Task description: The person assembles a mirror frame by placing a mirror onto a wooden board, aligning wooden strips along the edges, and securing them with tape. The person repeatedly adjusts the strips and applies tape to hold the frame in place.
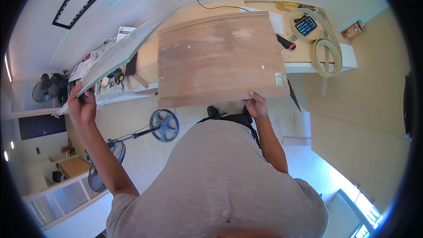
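Observation:
A flat brown wooden panel point(216, 57), with raised strips along its near and far edges, lies over the worktop and juts out past its front. My right hand point(257, 104) grips the panel's near edge, thumb on top and fingers underneath. To the left, a thin pale greenish sheet, which looks like glass point(123, 53), stands tilted up with its far end by the wall. My left hand point(83, 105) is closed round the sheet's near lower corner. A small green and white label point(280, 79) sticks to the wooden panel's right side.
On the worktop point(299, 67) at the right lie a phone point(306, 26), rolls of edge banding point(326, 57) and a black and red tool point(286, 42). Tools and papers clutter the left part. A standing fan's round base point(164, 125) is on the floor at left.

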Available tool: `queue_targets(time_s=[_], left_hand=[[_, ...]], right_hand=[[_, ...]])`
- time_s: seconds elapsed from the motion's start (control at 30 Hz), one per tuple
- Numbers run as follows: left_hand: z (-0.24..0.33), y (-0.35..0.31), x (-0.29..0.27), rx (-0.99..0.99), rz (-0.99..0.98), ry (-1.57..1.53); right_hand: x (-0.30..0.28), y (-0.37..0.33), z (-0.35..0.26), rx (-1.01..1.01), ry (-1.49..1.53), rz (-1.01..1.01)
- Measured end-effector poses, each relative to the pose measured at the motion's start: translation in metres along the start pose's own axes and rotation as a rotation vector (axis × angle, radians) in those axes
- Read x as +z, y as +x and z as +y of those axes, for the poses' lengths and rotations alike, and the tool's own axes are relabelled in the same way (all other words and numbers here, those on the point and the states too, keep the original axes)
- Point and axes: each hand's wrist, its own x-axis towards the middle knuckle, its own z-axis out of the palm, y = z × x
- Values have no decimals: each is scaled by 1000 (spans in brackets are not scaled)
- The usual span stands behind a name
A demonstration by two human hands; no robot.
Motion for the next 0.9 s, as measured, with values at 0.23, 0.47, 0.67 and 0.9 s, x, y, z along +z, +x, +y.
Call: queue_targets(time_s=[0.23,0.47,0.67,0.9], left_hand=[[18,20,-28,-29,-58,16],[14,30,-18,3,59,26],[4,33,-12,-41,47,32],[-12,43,-16,-88,29,-29]], right_hand=[[9,35,47,-2,19,13],[14,55,72,3,59,59],[15,67,74,32,23,47],[25,88,80,140,68,123]])
